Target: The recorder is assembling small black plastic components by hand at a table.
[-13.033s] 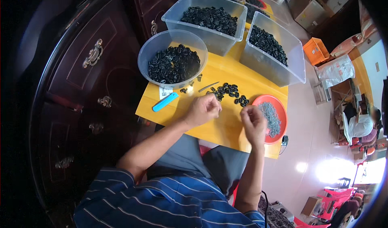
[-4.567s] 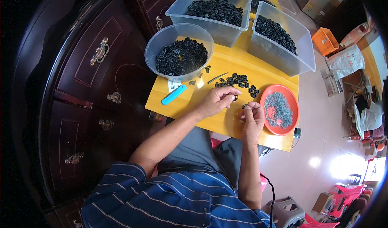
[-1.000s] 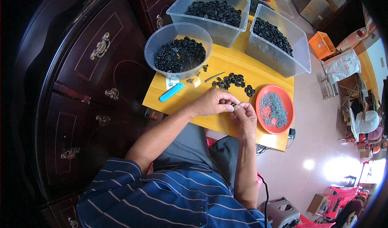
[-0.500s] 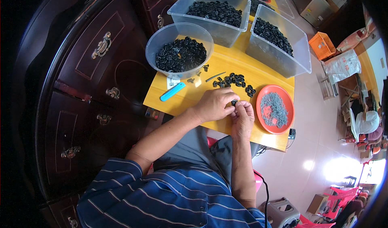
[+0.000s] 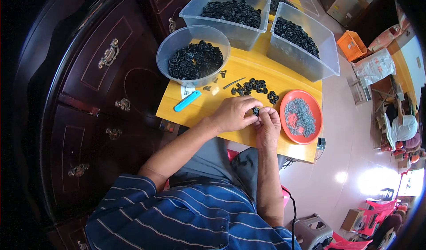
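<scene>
Between my two hands is a small black oval ring part (image 5: 256, 111), pinched by the fingertips over the table's near side. My left hand (image 5: 234, 113) grips it from the left with thumb and forefinger. My right hand (image 5: 268, 125) closes on its right side; whether a tiny piece is also in those fingers is hidden. Just beyond the hands lies a loose group of similar black ring parts (image 5: 257, 86). To the right, an orange-red plate (image 5: 318, 117) holds a heap of small grey pieces (image 5: 301, 114).
A round clear tub (image 5: 162, 57) and two clear bins (image 5: 248, 39) (image 5: 326, 66) of black parts stand farther back. A blue-handled tool (image 5: 187, 101) and a thin dark stick (image 5: 234, 82) lie on the yellow table (image 5: 171, 108). Dark drawers (image 5: 97, 99) rise at left.
The view has shifted slightly. Both hands stay together at nearly the same place, still pinching the black ring part.
</scene>
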The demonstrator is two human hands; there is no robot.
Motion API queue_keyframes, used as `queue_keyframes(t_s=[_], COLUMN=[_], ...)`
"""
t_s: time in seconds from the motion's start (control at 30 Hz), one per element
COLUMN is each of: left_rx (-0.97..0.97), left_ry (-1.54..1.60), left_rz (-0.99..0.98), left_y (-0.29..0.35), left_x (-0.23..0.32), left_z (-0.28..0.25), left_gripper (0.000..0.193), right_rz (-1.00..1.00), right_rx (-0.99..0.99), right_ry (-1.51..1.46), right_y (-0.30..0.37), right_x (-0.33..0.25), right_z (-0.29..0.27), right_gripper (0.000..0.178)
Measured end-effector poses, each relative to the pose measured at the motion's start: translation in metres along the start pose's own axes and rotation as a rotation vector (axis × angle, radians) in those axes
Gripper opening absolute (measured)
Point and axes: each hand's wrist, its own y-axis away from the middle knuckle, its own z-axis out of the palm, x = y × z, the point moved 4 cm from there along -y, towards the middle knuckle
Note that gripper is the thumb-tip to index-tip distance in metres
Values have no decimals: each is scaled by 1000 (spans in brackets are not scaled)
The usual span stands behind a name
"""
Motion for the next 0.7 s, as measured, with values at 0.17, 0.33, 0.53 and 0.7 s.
queue_keyframes(t_s=[0.17, 0.33, 0.53, 0.7], left_rx=[23, 100, 108, 83], left_ry=[-52, -108, 122, 117], left_rz=[-3, 75, -95, -81], left_y=[2, 1, 2, 2], left_x=[1, 8, 3, -4], left_z=[3, 5, 11, 12], left_gripper=[29, 27, 31, 30], right_rz=[-54, -75, -69, -89], right_rx=[26, 46, 71, 97], right_ry=[1, -46, -83, -57], right_y=[-1, -2, -4, -1], right_x=[3, 8, 12, 8], right_z=[-2, -3, -1, 3], right_gripper=[4, 4, 4, 6])
